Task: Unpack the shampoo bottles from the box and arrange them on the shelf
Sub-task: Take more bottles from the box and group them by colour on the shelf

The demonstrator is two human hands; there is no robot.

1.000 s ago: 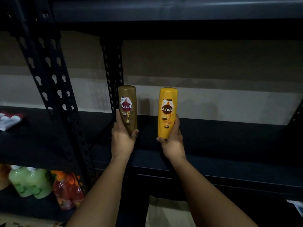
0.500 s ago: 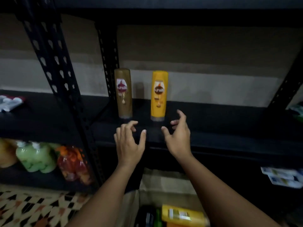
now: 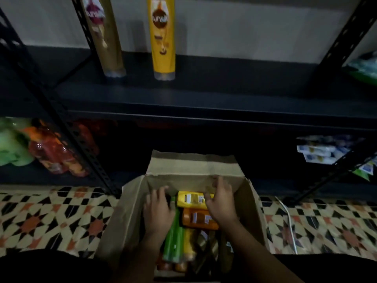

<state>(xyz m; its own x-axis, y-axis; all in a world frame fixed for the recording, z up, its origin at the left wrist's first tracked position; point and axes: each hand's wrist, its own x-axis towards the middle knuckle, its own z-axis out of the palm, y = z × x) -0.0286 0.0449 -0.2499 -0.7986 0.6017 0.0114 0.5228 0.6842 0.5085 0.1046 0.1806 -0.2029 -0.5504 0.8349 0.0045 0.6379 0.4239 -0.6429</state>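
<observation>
A patterned tile floor (image 3: 51,219) carries an open cardboard box (image 3: 130,211) of lying bottles. Both hands reach inside: the left hand (image 3: 158,211) with fingers spread, the right hand (image 3: 221,203) with loose fingers on a yellow bottle (image 3: 190,199). Farther off, a brown bottle (image 3: 106,37) and a yellow shampoo bottle (image 3: 163,37) stand on the dark shelf (image 3: 224,92).
</observation>
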